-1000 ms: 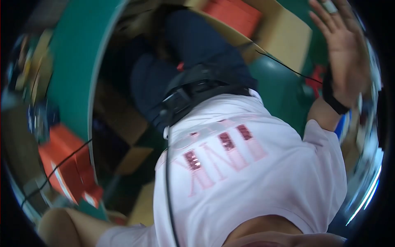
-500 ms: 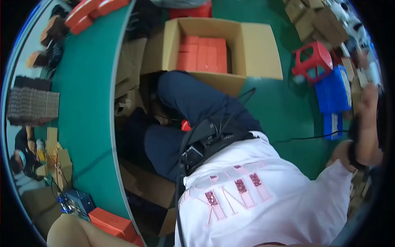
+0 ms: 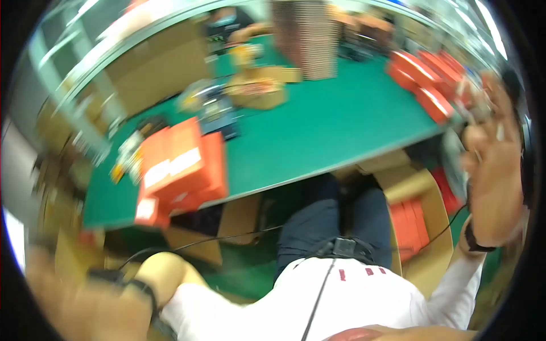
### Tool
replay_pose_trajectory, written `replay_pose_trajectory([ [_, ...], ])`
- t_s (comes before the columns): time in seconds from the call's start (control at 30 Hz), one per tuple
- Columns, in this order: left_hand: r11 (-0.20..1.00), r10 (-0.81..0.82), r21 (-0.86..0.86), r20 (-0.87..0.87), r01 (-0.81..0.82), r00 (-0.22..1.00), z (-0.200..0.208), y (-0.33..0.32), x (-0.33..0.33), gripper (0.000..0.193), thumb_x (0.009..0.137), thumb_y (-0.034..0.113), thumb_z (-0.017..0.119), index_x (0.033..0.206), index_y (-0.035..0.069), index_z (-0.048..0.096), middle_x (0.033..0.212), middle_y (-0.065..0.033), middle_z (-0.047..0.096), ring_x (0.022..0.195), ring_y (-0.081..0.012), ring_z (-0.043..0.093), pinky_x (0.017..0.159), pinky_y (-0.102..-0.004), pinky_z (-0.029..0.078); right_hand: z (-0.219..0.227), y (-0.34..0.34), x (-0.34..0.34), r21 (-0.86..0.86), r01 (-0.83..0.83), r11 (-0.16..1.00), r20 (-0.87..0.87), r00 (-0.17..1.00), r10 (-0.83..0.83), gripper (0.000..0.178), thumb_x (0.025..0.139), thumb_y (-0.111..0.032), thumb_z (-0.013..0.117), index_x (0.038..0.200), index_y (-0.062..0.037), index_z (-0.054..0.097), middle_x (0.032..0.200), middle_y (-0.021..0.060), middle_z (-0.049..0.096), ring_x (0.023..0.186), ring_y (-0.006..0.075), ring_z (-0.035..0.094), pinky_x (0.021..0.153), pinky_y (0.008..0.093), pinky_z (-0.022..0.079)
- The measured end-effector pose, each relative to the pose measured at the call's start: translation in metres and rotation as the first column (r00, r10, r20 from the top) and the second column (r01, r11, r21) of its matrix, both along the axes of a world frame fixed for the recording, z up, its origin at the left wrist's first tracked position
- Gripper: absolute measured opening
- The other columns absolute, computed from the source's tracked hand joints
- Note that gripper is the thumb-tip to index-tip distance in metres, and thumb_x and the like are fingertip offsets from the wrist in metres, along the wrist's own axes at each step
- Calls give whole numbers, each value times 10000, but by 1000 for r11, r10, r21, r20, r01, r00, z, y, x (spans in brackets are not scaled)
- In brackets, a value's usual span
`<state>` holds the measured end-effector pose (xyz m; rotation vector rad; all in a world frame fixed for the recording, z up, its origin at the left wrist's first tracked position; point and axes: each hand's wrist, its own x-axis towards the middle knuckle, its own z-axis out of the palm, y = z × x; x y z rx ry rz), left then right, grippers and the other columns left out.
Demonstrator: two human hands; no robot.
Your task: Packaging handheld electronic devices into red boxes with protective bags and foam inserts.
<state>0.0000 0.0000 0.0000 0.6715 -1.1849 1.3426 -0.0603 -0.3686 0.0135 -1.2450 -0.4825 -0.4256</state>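
My right hand [image 3: 493,150] is raised at the right edge. Its fingers look stretched and apart, and I make out nothing held in them. Behind it in the picture are red-orange boxes [image 3: 437,105] at the table's right end. At the lower left is my left hand [image 3: 85,304], smeared by motion, so its fingers cannot be read. A stack of red-orange boxes [image 3: 176,162] stands on the near left part of the green table [image 3: 284,139], nearest to my left hand but apart from it.
An open carton [image 3: 435,241] holding red-orange boxes stands beside my legs. Behind the table stack sit a dark blue device [image 3: 219,116] and a small open carton [image 3: 259,94]. A tall pile of brown sheets [image 3: 310,42] stands farther back, near another person [image 3: 230,25]. A black cable [image 3: 227,236] hangs below the table edge.
The view has swung left, so the table now lies ahead. My left hand has come into view at the lower left. My right hand stays raised at the right edge.
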Motion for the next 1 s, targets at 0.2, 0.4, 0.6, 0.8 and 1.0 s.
replay_pose_trajectory([
  [0.2, 876, 467, 479, -819, -52, 334, -150, 57, 87, 542, 917, 143, 672, 1377, -92, 510, 1348, -204, 588, 1310, -276, 541, 1144, -416, 364, -92, 65, 184, -124, -292, 948, -533, 826, 184, 734, 938, -196, 655, 1527, 52, 295, 1386, 184, 510, 1032, 230, 641, 884, 349, 530],
  [0.4, 369, 851, 809, -492, -458, -183, -156, 73, 149, 778, 887, 351, 764, 1445, -85, 441, 1386, -270, 542, 1286, -359, 524, 1082, -439, 400, -138, 137, 281, -286, -520, 804, -686, 698, 207, 1005, 880, -289, 743, 1521, 170, 120, 1394, 238, 485, 1069, 224, 614, 869, 326, 525],
  [0.6, 329, 828, 886, -437, -326, -351, -156, 91, 203, 917, 892, 514, 714, 1460, -130, 391, 1395, -305, 533, 1303, -379, 530, 1089, -424, 411, -173, 146, 318, -207, -544, 813, -710, 656, 258, 1012, 885, -411, 734, 1509, 175, 195, 1512, 251, 342, 1056, 219, 590, 855, 329, 519],
  [0.8, 688, 716, 716, -645, 116, -266, -182, 125, 210, 755, 963, 530, 630, 1333, -123, 547, 1147, -176, 685, 953, -214, 668, 796, -309, 543, -214, 141, 322, -91, -575, 813, -845, 477, 242, 1127, 848, -531, 755, 1522, 160, 173, 1530, 299, 287, 1150, 278, 569, 961, 376, 489],
  [1.0, 888, 441, 460, -840, 16, -315, -202, 91, 201, 662, 1015, 521, 552, 1346, -52, 546, 1179, -104, 655, 1023, -160, 618, 873, -267, 495, -209, 167, 310, -308, -539, 784, -579, 760, 295, 1212, 808, -566, 784, 1574, 61, 83, 1572, 341, 225, 1470, 413, 286, 1181, 456, 289],
])
